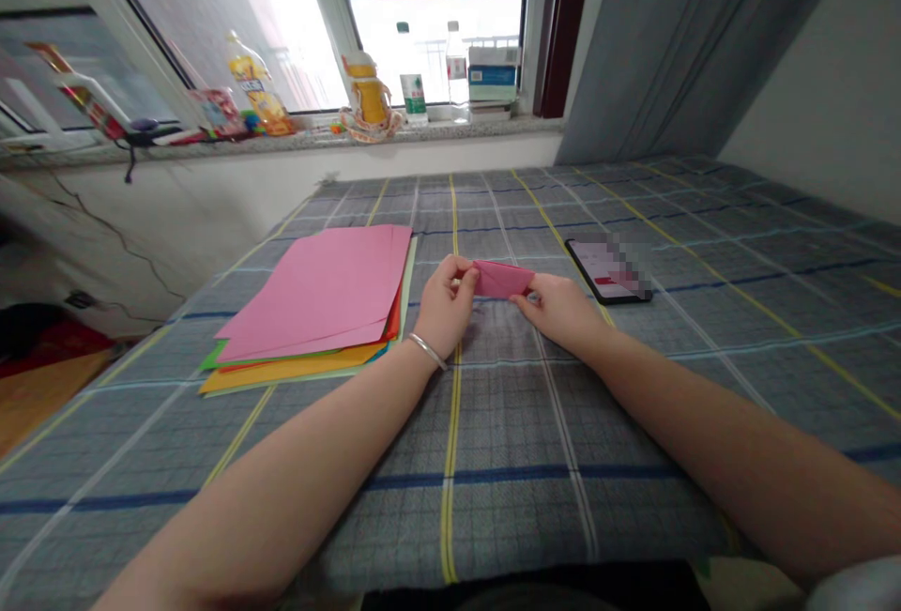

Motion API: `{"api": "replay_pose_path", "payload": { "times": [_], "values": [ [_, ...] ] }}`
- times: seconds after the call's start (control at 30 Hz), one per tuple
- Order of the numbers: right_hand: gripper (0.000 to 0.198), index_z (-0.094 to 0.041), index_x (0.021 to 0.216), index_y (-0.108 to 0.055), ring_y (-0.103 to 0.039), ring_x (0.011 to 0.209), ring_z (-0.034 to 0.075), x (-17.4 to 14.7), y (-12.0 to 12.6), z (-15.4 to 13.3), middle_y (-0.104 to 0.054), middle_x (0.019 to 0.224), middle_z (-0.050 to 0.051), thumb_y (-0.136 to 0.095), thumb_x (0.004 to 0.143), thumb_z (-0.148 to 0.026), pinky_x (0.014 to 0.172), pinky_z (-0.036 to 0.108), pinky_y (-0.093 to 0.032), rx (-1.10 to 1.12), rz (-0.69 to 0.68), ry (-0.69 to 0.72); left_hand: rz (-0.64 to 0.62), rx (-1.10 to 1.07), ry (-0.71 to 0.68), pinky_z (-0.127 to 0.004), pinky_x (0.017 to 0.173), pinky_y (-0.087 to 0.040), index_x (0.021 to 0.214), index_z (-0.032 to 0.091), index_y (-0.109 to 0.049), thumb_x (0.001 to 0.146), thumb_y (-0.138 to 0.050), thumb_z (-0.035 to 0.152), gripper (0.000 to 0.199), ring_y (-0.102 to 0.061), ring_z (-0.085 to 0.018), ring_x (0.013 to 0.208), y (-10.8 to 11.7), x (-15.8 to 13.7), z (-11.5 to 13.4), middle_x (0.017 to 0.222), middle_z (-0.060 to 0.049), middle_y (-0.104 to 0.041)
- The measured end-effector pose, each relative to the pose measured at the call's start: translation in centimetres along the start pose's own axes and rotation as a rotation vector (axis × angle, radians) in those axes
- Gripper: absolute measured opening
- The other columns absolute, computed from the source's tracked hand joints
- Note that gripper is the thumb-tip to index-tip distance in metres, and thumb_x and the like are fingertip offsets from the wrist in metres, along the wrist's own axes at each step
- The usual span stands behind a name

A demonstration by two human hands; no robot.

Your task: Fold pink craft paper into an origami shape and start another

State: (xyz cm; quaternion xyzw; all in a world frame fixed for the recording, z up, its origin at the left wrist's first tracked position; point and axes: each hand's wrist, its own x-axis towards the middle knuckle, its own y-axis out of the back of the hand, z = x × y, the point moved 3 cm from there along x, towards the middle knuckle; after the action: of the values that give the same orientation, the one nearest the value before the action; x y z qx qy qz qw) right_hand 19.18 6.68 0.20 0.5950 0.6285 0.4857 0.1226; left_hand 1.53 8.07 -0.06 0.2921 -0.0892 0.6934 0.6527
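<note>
Head view: grey plaid cloth (499, 423), hands mid-scene
Left hand (449, 303): thumb + finger pinched on L end of small folded pink paper (501, 280)
Right hand (553, 301): pinching R end, fingers curled
Pink paper: btwn hands, over cloth
Multicoloured paper stack (330, 282), pink on top: left
Black-rimmed flat phone (598, 264): right, just beyond right hand

Daylight comes from the window (429, 20) at 11 to 12 o'clock — panes blown out, bottle (457, 76) hazy against glare. Curtain (654, 38) at 1 o'clock dull, corner (21, 315) at 9 murky. Bedspread (507, 508) moderately lit, shadows soft. Mid-frame, folded pink paper (501, 281) fairly sharp. Phone (602, 268) at 3 o'clock — screen partly pixelated. Wide-angle stretch toward 5 and 7.
</note>
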Motion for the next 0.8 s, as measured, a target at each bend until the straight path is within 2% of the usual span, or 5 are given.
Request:
{"api": "replay_pose_path", "payload": {
  "times": [0.07, 0.17, 0.27, 0.53, 0.8],
  "values": [
    [0.019, -0.021, 0.101, -0.065, -0.061, 0.078, 0.021, -0.1, 0.4, -0.2, -0.07, 0.092, 0.006, -0.057, 0.085, -0.03, 0.068, 0.033, -0.044, 0.002, 0.067, 0.041, -0.017, 0.107, -0.078, -0.024, 0.069, -0.044, 0.082, 0.02, -0.056, 0.089, -0.048, 0.031, 0.016, -0.054, -0.015, 0.078, -0.1, -0.2, 0.5, 0.083, -0.002, -0.058],
    [0.014, -0.022, 0.095, -0.064, -0.06, 0.088, 0.022, -0.4, 1.2, -0.5, -0.068, 0.094, 0.006, -0.055, 0.087, -0.029, 0.075, 0.034, -0.046, 0.028, 0.194, 0.128, -0.074, 0.261, -0.253, -0.03, 0.085, -0.043, 0.085, 0.02, -0.06, 0.09, -0.048, 0.026, 0.014, -0.056, -0.018, 0.089, -0.1, -0.6, 1.5, 0.087, -0.003, -0.063],
    [0.012, -0.023, 0.092, -0.065, -0.059, 0.091, 0.022, -0.6, 1.7, -0.9, -0.068, 0.092, 0.006, -0.054, 0.088, -0.027, 0.082, 0.036, -0.045, 0.017, 0.248, 0.208, -0.118, 0.296, -0.366, -0.032, 0.088, -0.042, 0.089, 0.02, -0.063, 0.091, -0.05, 0.027, 0.014, -0.057, -0.018, 0.092, -0.2, -0.9, 2.3, 0.089, -0.004, -0.066],
    [0.015, -0.026, 0.088, -0.069, -0.06, 0.092, 0.021, -0.8, 2.1, -2.0, -0.072, 0.092, 0.003, -0.06, 0.087, -0.038, 0.087, 0.038, -0.041, 0.043, 0.291, 0.271, -0.109, 0.319, -0.394, -0.031, 0.087, -0.044, 0.094, 0.02, -0.063, 0.089, -0.054, 0.023, 0.011, -0.059, -0.017, 0.092, -0.5, -1.1, 2.6, 0.093, -0.004, -0.068],
    [0.006, -0.026, 0.083, -0.069, -0.062, 0.086, 0.019, -0.7, 1.9, -1.7, -0.072, 0.087, 0.001, -0.064, 0.085, -0.028, 0.081, 0.036, -0.046, 0.089, 0.339, 0.35, -0.082, 0.286, -0.472, -0.033, 0.086, -0.047, 0.095, 0.02, -0.063, 0.087, -0.06, 0.022, 0.009, -0.06, -0.017, 0.093, -0.5, -1.2, 2.6, 0.094, -0.003, -0.067]
  ]
}}
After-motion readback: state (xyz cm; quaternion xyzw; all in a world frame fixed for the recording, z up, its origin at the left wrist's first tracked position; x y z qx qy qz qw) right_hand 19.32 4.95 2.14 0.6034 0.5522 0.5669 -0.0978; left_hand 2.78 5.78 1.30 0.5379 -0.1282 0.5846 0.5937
